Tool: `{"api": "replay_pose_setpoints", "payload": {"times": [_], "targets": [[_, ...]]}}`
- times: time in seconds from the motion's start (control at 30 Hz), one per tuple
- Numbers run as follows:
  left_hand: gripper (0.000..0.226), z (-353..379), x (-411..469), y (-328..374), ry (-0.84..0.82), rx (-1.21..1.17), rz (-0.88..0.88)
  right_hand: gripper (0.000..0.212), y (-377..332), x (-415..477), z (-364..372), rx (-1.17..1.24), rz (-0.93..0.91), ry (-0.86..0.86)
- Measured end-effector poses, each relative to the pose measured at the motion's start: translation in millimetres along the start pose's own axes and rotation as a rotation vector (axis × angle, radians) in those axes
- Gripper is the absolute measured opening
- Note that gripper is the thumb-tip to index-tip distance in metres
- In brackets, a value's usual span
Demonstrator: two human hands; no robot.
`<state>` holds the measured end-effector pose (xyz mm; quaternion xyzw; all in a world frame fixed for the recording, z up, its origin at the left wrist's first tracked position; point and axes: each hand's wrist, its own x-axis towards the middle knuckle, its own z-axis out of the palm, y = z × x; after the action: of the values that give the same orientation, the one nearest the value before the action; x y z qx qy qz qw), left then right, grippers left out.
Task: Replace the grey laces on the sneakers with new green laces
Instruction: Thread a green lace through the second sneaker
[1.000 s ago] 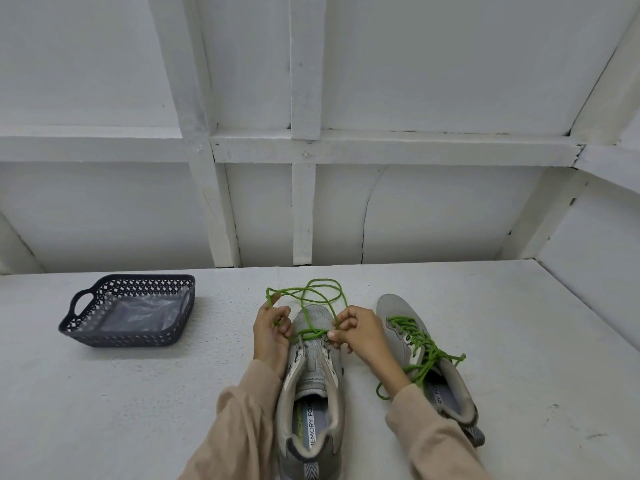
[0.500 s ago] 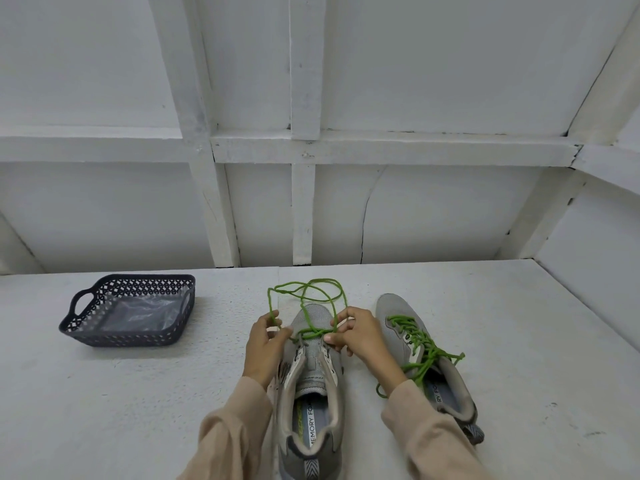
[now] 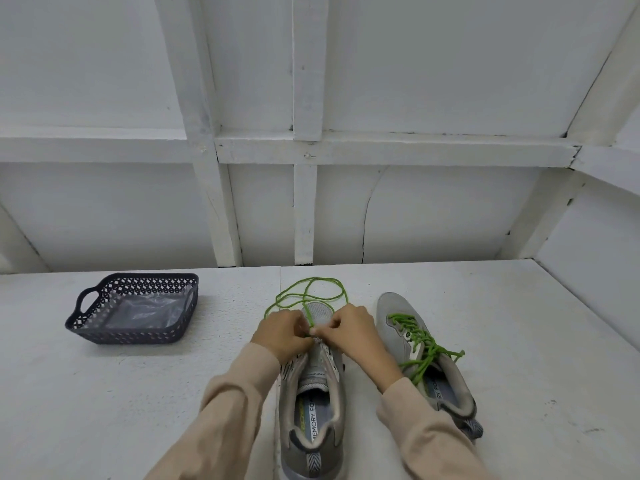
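Left hand (image 3: 282,336) and right hand (image 3: 349,329) pinched green lace (image 3: 311,289) close together over the sneaker (image 3: 311,393); loose loops just beyond them could knot if pulled through fast.

Left hand (image 3: 282,336) and right hand (image 3: 349,329), fingertips together, each pinch the green lace (image 3: 313,278)

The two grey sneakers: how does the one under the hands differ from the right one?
The middle sneaker is barely laced, its loose green lace looping past the toe; the right sneaker is laced green nearly to the top. The left hand and right hand pinch the middle sneaker's lace; no hand holds the right sneaker. The middle sneaker points straight away, the right sneaker slants. Both are grey, soles down.
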<state>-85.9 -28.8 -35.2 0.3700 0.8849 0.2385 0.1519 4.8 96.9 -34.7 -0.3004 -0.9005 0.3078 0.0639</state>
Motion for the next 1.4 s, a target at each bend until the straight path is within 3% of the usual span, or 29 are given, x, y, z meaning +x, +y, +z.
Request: {"api": "replay_pose_setpoints", "payload": {"times": [0.07, 0.17, 0.23, 0.4, 0.67, 0.77, 0.87, 0.93, 1.03, 1.13, 1.27, 1.4], "targets": [[0.008, -3, 5, 6, -0.037, 0.132, 0.021, 0.048, -10, -2, -3, -0.083, -0.019, -0.036], [0.025, -4, 11, 16, -0.103, 0.359, 0.036, 0.018, -21, -3, -9, -0.198, -0.056, -0.117], [0.028, -3, 14, 21, -0.102, 0.461, 0.021, 0.008, -25, -3, -14, -0.253, -0.091, -0.137], [0.026, 2, 15, 28, -0.079, 0.608, -0.012, 0.023, -34, -11, -5, -0.471, -0.171, -0.08], [0.026, 4, 14, 25, -0.04, 0.557, -0.043, 0.027, -39, -3, 0, -0.539, -0.168, -0.098], [0.024, 1, 8, 20, 0.012, 0.415, -0.071, 0.026, -36, -2, -2, -0.531, -0.187, -0.072], [0.018, 3, 2, 9, 0.099, 0.203, -0.082, 0.015, -24, 1, 0, -0.332, -0.199, -0.049], [0.008, 9, -3, -2, 0.207, -0.012, -0.106, 0.012, -12, 1, 4, -0.03, -0.12, -0.053], [0.02, 23, -10, -11, 0.307, -0.424, -0.06, 0.027, 0, -4, 6, 0.487, -0.02, -0.029], [0.023, 29, -11, -11, 0.363, -0.677, -0.007, 0.023, 4, -8, 7, 0.808, 0.054, -0.066], [0.03, 32, -8, -15, 0.321, -0.928, -0.03, 0.018, 8, -7, 5, 0.984, 0.1, -0.12], [0.04, 30, -3, -19, 0.198, -1.071, -0.059, 0.022, 13, -3, 4, 0.999, 0.065, -0.195]]}}
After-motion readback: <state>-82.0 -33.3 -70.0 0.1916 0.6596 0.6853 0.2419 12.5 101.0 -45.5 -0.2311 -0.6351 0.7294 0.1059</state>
